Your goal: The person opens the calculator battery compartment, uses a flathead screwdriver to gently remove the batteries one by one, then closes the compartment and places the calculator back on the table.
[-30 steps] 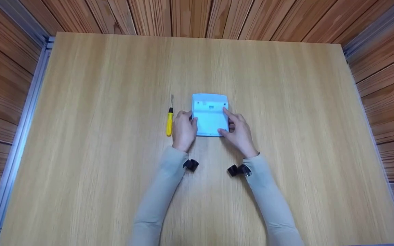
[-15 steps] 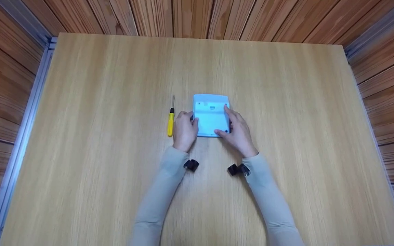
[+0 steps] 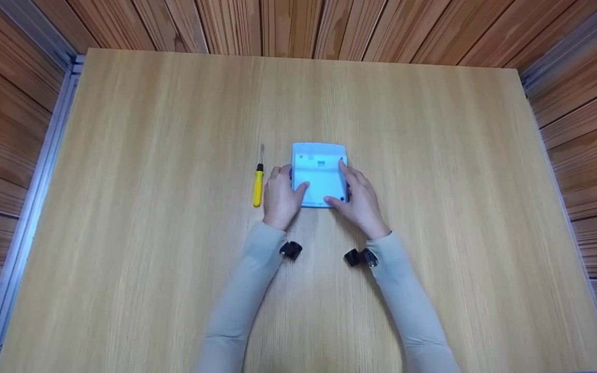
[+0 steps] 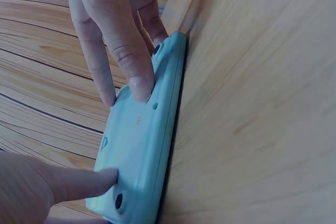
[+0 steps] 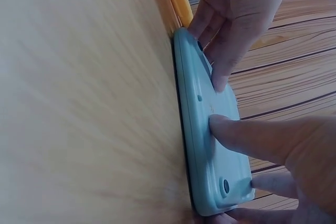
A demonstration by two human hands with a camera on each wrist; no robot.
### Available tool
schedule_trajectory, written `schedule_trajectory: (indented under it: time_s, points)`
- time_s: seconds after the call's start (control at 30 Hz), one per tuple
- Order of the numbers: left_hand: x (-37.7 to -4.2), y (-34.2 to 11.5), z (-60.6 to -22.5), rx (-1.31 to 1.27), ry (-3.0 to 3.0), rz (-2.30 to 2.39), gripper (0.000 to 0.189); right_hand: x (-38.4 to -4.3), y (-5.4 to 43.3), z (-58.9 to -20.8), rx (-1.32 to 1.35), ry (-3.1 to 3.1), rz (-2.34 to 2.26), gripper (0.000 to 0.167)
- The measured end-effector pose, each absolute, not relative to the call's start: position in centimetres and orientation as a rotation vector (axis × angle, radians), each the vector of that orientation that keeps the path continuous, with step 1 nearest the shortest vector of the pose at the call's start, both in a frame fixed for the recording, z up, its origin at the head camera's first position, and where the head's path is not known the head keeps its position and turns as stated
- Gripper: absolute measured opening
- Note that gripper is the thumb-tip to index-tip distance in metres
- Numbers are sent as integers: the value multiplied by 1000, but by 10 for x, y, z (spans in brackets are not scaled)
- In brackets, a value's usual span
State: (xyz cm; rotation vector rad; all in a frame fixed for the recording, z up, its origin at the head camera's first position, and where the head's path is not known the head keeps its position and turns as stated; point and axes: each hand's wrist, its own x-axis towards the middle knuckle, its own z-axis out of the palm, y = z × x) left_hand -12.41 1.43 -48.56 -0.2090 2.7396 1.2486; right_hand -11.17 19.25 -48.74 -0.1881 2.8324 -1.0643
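In the head view, a light-blue device (image 3: 321,178) lies on the desk (image 3: 174,233) between the two hands. The left hand (image 3: 281,196) grips its near left side, thumb over the upper face and fingers along the edge. The right hand (image 3: 359,199) holds the opposite side, thumb and forefinger spread on the face. Just left of the left hand is a screwdriver (image 3: 258,181) with a yellow handle, its shaft pointing away from the person. Beyond both hands stands a wood-plank wall (image 3: 288,26).

In the left wrist view, the left thumb's tip rests on the face, just beside a round dark foot (image 4: 119,201); across from it, the right thumb touches the same face.

In the right wrist view, the right thumb presses the face and other fingers meet the device's edge. The screwdriver's handle shows beyond the left hand.
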Motion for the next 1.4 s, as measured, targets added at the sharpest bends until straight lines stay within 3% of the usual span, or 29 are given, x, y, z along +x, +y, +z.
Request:
schedule_trajectory:
  time_s: [0.33,0.9,1.4]
  points:
    - [-124,19,-487,-91,2716,1133,92,-113,192,-487,-194,2825,-1054,83]
    - [-126,23,-481,9,2752,969,99,-117,192,-482,-211,2822,-1006,80]
    - [-125,23,-480,9,2752,966,98,-135,193,-475,-394,2877,-874,55]
